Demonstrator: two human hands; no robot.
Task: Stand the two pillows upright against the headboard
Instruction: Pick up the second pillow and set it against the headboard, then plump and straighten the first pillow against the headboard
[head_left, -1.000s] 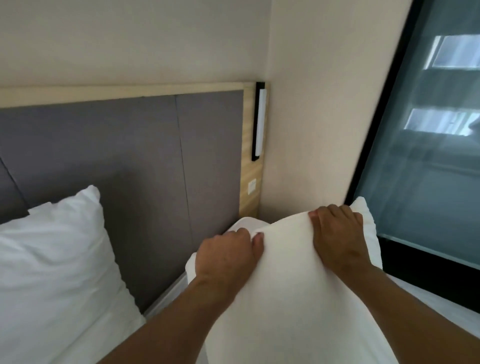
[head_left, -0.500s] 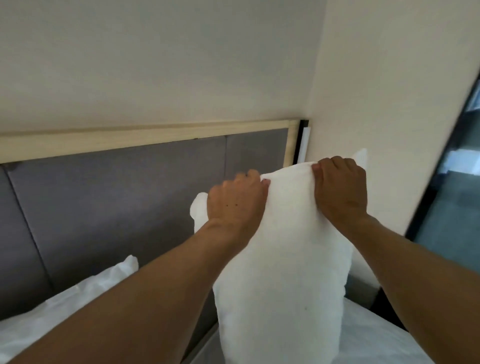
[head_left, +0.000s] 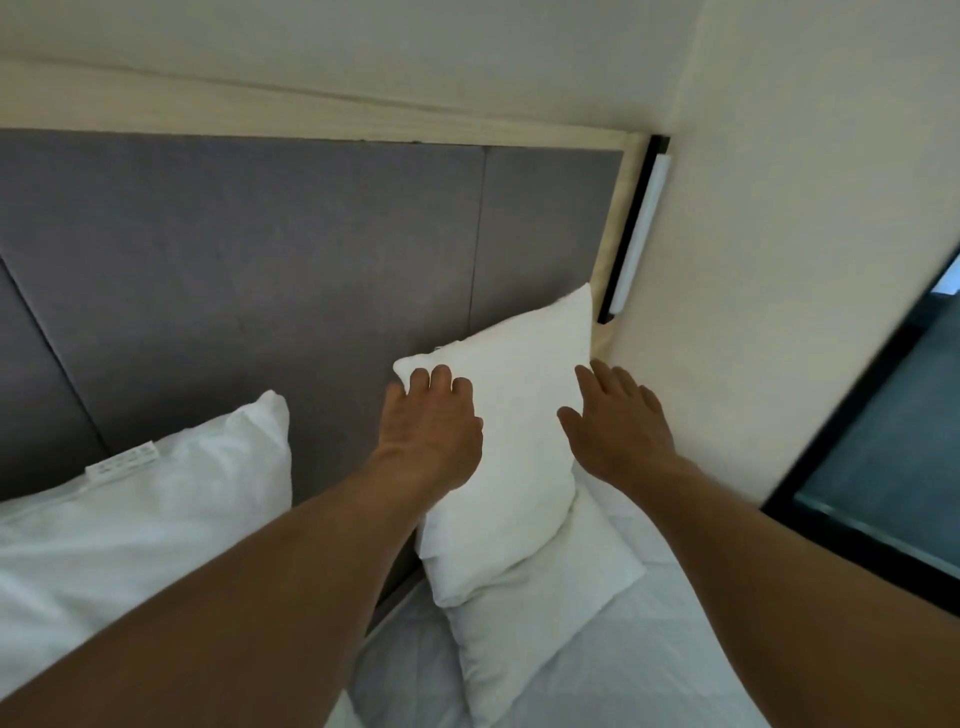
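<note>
A white pillow (head_left: 524, 415) stands upright against the grey padded headboard (head_left: 260, 260) at its right end, its base resting on another white pillow (head_left: 545, 613) that lies flat on the bed. My left hand (head_left: 431, 421) lies flat on the upright pillow's upper left corner, fingers together, not gripping. My right hand (head_left: 618, 421) is spread open at that pillow's right edge; contact is unclear. A third white pillow (head_left: 145, 519) with a small label leans against the headboard at the left.
The headboard has a pale wooden frame (head_left: 363, 119). A slim black-and-white wall light (head_left: 639, 234) sits at its right end, beside the cream side wall (head_left: 805, 234). A dark-framed window (head_left: 883, 457) is at the right. White sheet (head_left: 649, 665) covers the mattress.
The pillow I held up by its top edge with both hands now stands lower against the headboard. Both hands have let go of the edge and lie open on or beside it.
</note>
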